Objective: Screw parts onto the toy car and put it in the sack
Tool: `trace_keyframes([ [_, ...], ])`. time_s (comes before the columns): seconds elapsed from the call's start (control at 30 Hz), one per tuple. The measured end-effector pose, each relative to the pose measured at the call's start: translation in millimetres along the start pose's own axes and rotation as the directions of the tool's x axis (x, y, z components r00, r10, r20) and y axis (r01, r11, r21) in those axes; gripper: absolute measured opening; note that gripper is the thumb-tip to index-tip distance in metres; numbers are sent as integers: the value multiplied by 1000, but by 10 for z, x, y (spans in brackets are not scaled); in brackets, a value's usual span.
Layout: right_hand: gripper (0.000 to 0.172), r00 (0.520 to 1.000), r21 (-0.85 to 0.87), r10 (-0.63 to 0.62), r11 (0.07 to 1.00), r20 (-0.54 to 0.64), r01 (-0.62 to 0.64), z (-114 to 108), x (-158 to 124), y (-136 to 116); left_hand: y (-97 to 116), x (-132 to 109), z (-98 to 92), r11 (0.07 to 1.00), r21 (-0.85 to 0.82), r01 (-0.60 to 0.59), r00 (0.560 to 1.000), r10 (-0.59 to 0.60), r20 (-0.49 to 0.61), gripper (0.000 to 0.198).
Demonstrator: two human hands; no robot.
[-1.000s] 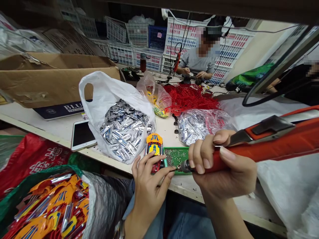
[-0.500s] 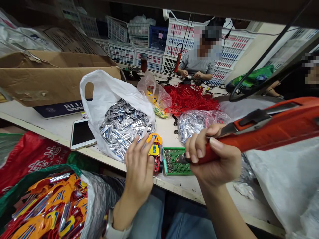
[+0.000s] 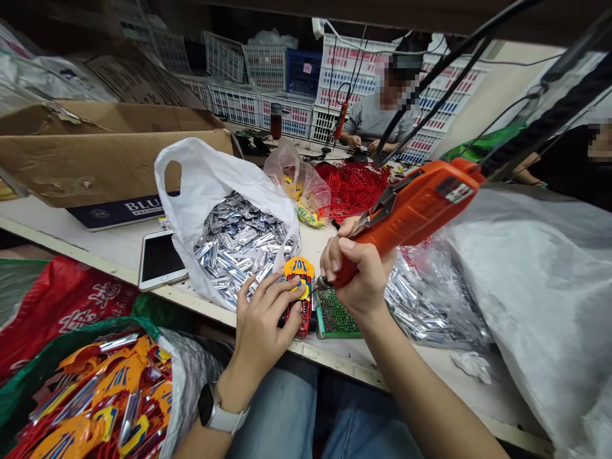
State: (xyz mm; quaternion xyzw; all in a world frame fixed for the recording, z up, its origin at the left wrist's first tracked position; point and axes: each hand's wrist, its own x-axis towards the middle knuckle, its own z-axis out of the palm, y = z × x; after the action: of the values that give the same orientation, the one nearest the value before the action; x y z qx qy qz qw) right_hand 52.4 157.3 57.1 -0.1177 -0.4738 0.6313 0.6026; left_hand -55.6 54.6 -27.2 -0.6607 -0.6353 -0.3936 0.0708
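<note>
The right hand (image 3: 356, 274) has its grip clenched on an orange electric screwdriver (image 3: 415, 210), tip just beside the toy car (image 3: 299, 296) grasped by the left hand (image 3: 261, 325) on the counter (image 3: 95, 245)

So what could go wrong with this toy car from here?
The electric screwdriver in the right hand has its tip close to the left hand's fingers on the toy car, so a slip could jab them. The green tray of small screws, near the bench edge, could get knocked and spill.
</note>
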Motion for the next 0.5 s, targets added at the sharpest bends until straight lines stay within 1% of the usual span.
trace_keyframes([
  [0.13, 11, 999, -27, 9, 1000, 41, -8, -13, -7, 11, 6, 6, -5, 1000, -20, 5, 1000, -5, -7, 21],
  [0.2, 13, 994, -32, 43, 999, 102, -39, -17, 6, 19, 11, 8, -8, 1000, -16, 2, 1000, -2, 5, 21],
  [0.27, 15, 975, -43, 107, 994, 196, -100, -8, 31, 33, 17, 15, -11, 1000, -7, 6, 1000, -6, 13, 20],
  [0.33, 17, 946, -69, 165, 986, 280, -151, 15, 60, 50, 22, 28, -18, 1000, 2, 9, 1000, -9, 10, 19],
  [0.4, 20, 929, -90, 193, 981, 315, -173, 45, 75, 66, 24, 41, -27, 1000, 14, 2, 1000, -2, 11, 18],
  [0.5, 21, 922, -72, 199, 980, 333, -185, 80, 60, 71, 25, 52, -46, 1000, 20, -11, 999, 10, 34, 18],
])
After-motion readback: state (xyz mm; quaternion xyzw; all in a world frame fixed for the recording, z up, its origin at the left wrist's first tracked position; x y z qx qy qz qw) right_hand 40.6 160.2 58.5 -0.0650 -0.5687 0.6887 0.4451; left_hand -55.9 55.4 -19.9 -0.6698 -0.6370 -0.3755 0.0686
